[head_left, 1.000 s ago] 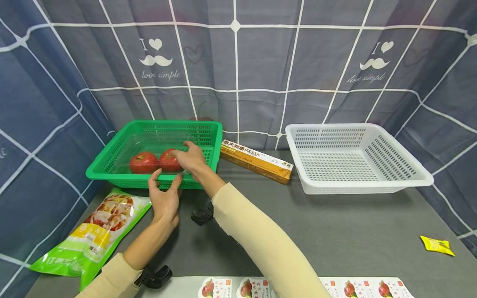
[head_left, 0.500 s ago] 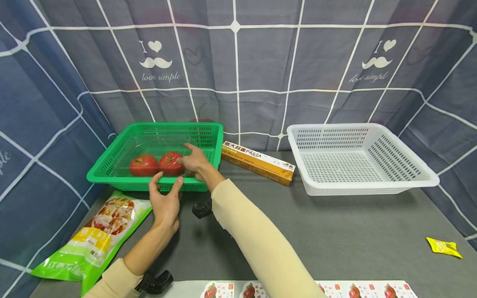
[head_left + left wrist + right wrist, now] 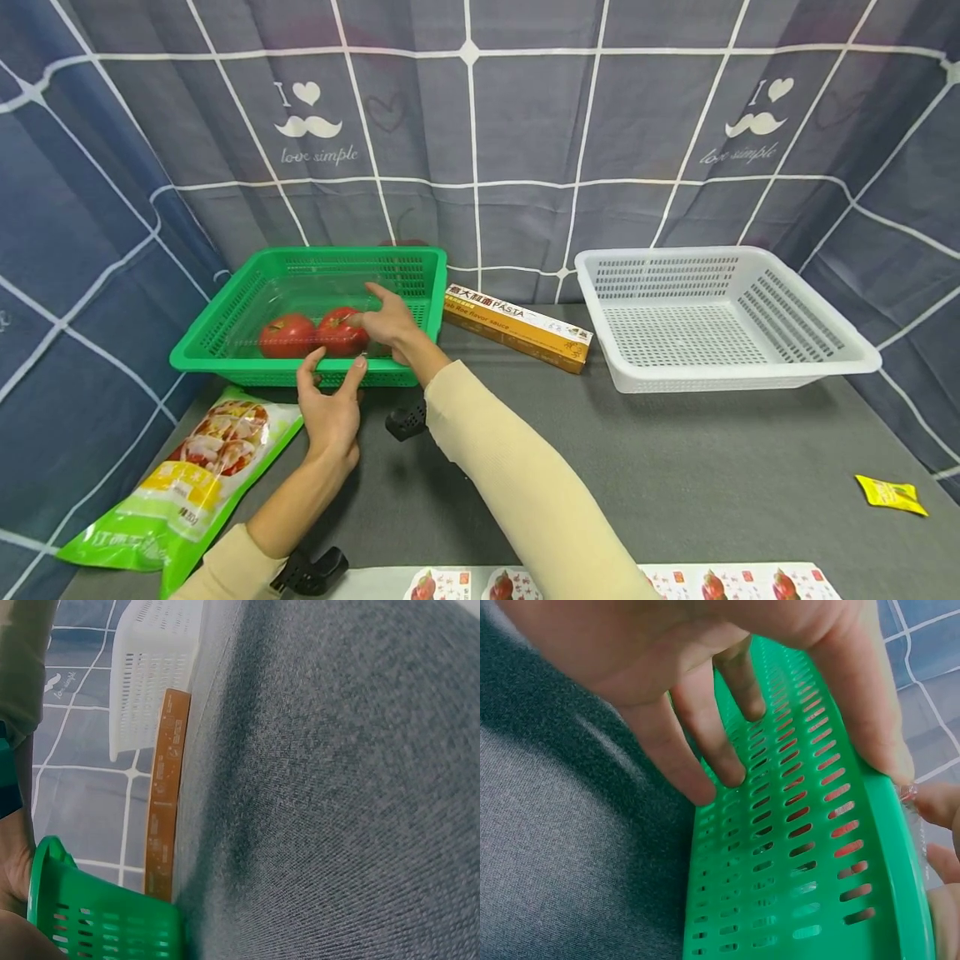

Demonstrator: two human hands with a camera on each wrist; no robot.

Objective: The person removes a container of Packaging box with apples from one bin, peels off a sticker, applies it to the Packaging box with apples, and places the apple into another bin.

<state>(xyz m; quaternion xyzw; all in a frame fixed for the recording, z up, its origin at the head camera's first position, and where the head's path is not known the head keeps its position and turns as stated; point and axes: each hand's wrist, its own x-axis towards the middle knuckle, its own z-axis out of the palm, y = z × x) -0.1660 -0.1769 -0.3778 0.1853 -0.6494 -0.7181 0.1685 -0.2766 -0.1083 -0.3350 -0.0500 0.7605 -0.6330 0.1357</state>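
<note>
In the head view, two red apples (image 3: 288, 336) lie in a clear plastic container (image 3: 322, 292) inside the green basket (image 3: 197, 350). My right hand (image 3: 390, 321) reaches over the basket's right front, fingers on the container's near right edge. Its fingertips (image 3: 939, 804) meet the clear plastic in the right wrist view. My left hand (image 3: 330, 408) is at the basket's front wall. In the right wrist view, several left fingertips touch the perforated outer wall and one digit (image 3: 877, 742) reaches the rim beside the plastic edge. My palms are largely hidden in the head view.
A pasta box (image 3: 517, 327) lies right of the green basket. Farther right stands a white basket (image 3: 742, 379). A green food bag (image 3: 187, 483) lies at left, a small yellow packet (image 3: 891, 495) at right. Printed fruit labels (image 3: 731, 581) line the front edge.
My right hand has shifted slightly over the container's edge, uncovering more of the right apple. My left hand stays at the basket's front, and the view has moved a little.
</note>
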